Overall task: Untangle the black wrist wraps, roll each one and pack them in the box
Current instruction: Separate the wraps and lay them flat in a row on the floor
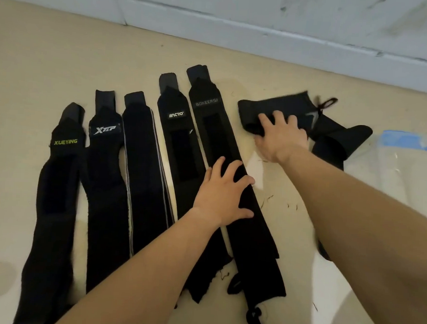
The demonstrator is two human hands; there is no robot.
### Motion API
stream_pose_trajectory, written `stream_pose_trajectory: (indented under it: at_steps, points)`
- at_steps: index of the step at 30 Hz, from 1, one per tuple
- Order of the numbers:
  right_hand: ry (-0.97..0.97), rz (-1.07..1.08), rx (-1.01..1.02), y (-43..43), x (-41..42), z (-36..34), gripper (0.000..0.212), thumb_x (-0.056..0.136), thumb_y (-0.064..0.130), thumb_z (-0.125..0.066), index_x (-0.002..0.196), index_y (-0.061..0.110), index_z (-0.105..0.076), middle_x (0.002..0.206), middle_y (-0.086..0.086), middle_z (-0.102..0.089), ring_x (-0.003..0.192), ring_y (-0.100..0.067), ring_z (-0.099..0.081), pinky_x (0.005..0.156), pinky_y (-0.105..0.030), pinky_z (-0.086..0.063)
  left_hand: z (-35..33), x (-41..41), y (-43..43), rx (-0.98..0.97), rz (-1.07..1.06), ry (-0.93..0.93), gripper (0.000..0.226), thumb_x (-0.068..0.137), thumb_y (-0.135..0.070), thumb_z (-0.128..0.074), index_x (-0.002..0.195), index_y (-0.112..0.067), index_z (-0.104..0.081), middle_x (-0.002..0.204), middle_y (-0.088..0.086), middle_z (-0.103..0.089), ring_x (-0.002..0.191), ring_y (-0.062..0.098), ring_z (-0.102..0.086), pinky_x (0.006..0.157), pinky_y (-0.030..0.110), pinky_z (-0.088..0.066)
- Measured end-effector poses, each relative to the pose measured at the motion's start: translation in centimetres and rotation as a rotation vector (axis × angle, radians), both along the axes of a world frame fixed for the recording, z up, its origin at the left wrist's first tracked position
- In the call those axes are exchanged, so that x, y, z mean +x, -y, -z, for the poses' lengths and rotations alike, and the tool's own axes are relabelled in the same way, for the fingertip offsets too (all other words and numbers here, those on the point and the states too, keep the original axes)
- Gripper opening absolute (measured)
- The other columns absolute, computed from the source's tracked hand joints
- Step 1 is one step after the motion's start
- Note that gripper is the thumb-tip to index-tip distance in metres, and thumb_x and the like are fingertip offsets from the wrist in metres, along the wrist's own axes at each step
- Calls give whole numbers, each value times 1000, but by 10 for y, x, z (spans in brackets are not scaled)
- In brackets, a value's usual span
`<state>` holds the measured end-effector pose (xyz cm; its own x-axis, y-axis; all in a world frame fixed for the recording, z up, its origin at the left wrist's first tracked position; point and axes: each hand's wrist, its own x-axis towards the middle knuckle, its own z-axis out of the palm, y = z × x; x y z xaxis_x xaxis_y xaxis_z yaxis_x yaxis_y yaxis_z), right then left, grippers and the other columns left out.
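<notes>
Several black wrist wraps lie flat side by side on a beige floor: XUEYING (60, 179), XTEP (104, 181), a grey-edged one (143, 171), one with a white label (181, 145) and BOKEERS (216, 137). My left hand (223, 194) rests palm down, fingers spread, on the BOKEERS wrap. My right hand (279, 137) presses on a crumpled, folded wrap (253, 114) at the upper right, fingers curled over its edge. That wrap's tail (335, 140) bends off to the right, with a thumb loop (325, 104) sticking up. No box is in view.
A white wall with a skirting board (262, 34) runs along the far side. A clear plastic bag with a blue strip (404, 143) lies at the right. Loose threads (269, 198) dot the floor. A black chain-like loop (257, 320) lies at the bottom.
</notes>
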<state>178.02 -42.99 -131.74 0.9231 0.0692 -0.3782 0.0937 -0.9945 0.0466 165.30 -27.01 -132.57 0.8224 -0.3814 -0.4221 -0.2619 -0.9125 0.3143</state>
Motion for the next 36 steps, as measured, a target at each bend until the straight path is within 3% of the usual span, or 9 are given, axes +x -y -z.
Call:
stream_pose_trajectory:
  at_steps: [5, 8, 12, 15, 19, 22, 29, 33, 36]
  points:
    - [96, -120, -87, 25, -59, -14, 46, 103, 26, -46, 147, 19, -37, 139, -11, -49, 117, -36, -53, 78, -44, -50, -8, -3, 4, 6, -29, -25, 82, 89, -59, -70, 157, -40, -30, 172, 0, -1, 158, 38, 14, 126, 59, -5]
    - [167, -144, -25, 32, -91, -26, 21, 101, 13, -45, 119, 16, -55, 100, -4, -59, 78, -26, -56, 59, -36, -38, -17, -9, 7, 27, -51, -64, 85, 92, -53, -69, 161, -37, -23, 174, 1, 3, 159, 37, 13, 127, 56, -5]
    - [193, 463, 729, 47, -118, -51, 15, 101, 17, -55, 92, 8, -64, 77, -6, -65, 70, -22, -64, 65, -36, -52, -38, -18, 16, -305, -388, -119, 80, 96, -47, -67, 162, -28, -27, 169, 0, -27, 159, 26, -14, 128, 45, -21]
    - [67, 736, 1296, 47, -143, -80, 26, 101, 14, -60, 86, -7, -59, 75, -16, -61, 70, -21, -65, 76, -39, -61, -75, -19, 32, -763, -748, -372, 55, 99, -42, -65, 147, -20, -51, 135, -8, -61, 137, 19, -52, 103, 25, -43]
    - [-62, 1018, 1668, 47, -171, -110, 29, 102, 21, -60, 107, -7, -68, 100, -20, -73, 92, -30, -73, 87, -42, -61, -112, -30, 35, -948, -870, -394, 26, 97, -46, -68, 114, -27, -72, 112, -4, -75, 110, 16, -69, 103, 35, -51]
    - [-85, 1168, 1786, 46, -190, -130, 21, 105, 18, -55, 102, 1, -69, 91, -11, -75, 82, -21, -75, 74, -32, -61, -134, -43, 31, -1061, -949, -493, 23, 99, -35, -67, 114, -19, -75, 111, 4, -78, 109, 22, -72, 93, 34, -55]
    - [-126, 1260, 1813, 48, -228, -159, 18, 108, 15, -48, 99, 9, -63, 96, -10, -74, 79, -17, -75, 70, -32, -59, -181, -80, 22, -1215, -892, -812, 31, 98, -23, -67, 128, -17, -71, 111, 10, -74, 95, 20, -72, 79, 32, -58]
    - [-131, 1051, 1223, 52, -244, -170, 16, 97, 24, -66, 99, 8, -65, 97, -7, -74, 80, -18, -70, 63, -28, -56, -192, -90, 5, -1197, -803, -776, 37, 95, -7, -66, 129, -22, -71, 126, 14, -70, 110, 26, -67, 89, 36, -52]
    - [158, 772, 1030, 56, -247, -179, 33, 88, 16, -69, 119, 21, -59, 113, 2, -62, 99, -13, -60, 84, -29, -51, -202, -94, -2, -1008, -629, -716, 42, 94, -5, -67, 129, -28, -69, 134, 13, -64, 123, 31, -63, 104, 47, -54]
